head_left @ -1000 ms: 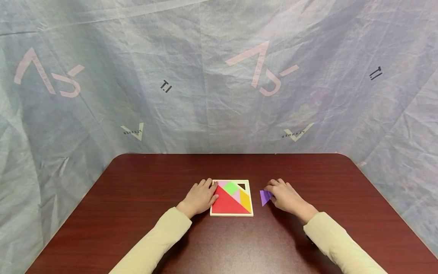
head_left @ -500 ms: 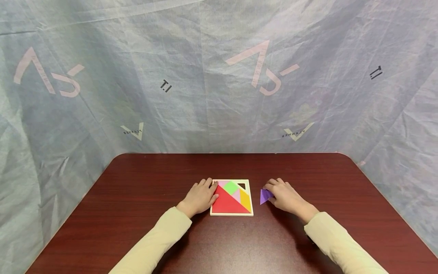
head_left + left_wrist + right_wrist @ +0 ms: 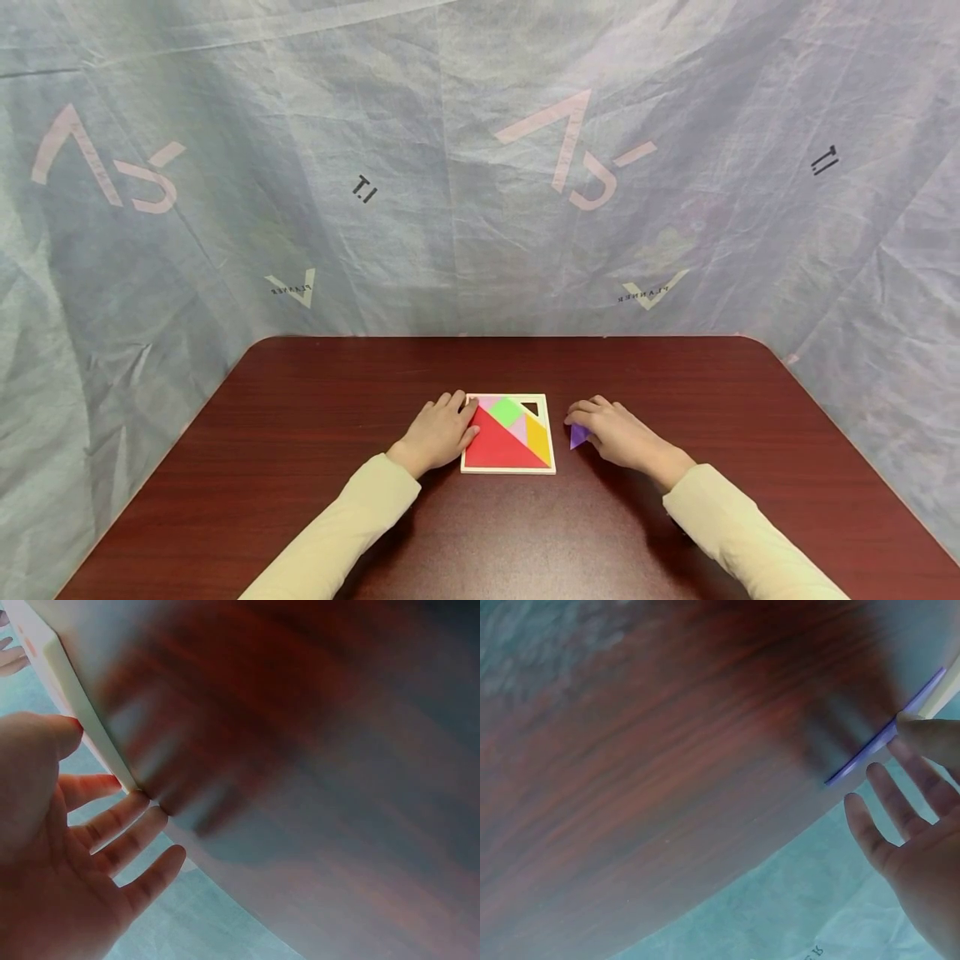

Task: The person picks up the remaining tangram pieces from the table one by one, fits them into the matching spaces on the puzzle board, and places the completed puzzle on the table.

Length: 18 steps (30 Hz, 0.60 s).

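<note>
A square tangram tray [image 3: 510, 470] with a pale frame lies on the table. It holds a large red triangle [image 3: 498, 446], a green square [image 3: 507, 412], a yellow parallelogram [image 3: 537, 438] and pink pieces; its far right corner shows a dark triangular opening [image 3: 531, 408]. My left hand [image 3: 437, 433] rests at the tray's left side, thumb and index finger touching the frame, the other fingers loosely spread in the left wrist view. To the right of the tray, my right hand [image 3: 618, 432] pinches a purple triangle [image 3: 577, 437] between thumb and fingers, which partly hide it.
The dark red wooden table [image 3: 360, 375] reaches back to a grey cloth curtain [image 3: 480, 250] with printed letters, which also hangs along both sides. Pale sleeves cover both forearms.
My right hand's fingers have shifted slightly left and cover more of the purple triangle, which also sits slightly further left than a second ago. The left hand and tray stay put.
</note>
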Motion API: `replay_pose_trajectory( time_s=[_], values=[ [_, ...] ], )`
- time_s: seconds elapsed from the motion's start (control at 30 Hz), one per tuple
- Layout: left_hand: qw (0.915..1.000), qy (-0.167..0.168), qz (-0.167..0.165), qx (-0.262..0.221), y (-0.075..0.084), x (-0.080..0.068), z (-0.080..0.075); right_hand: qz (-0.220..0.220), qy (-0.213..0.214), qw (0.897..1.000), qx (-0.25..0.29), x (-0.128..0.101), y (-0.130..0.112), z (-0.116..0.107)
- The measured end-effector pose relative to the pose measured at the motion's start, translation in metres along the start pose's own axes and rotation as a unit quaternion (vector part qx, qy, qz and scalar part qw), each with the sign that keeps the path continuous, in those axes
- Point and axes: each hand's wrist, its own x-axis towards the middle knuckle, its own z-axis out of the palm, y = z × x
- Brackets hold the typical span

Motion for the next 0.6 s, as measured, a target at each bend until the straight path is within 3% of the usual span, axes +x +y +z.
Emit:
replay_pose_trajectory(
  time_s=[0.6],
  values=[
    [1.0000, 0.000, -0.001, -0.001, -0.0003, 0.0005, 0.0011, 0.005, -0.002, 1.000, -0.018, -0.0017, 0.0055, 0.0008]
  ],
)
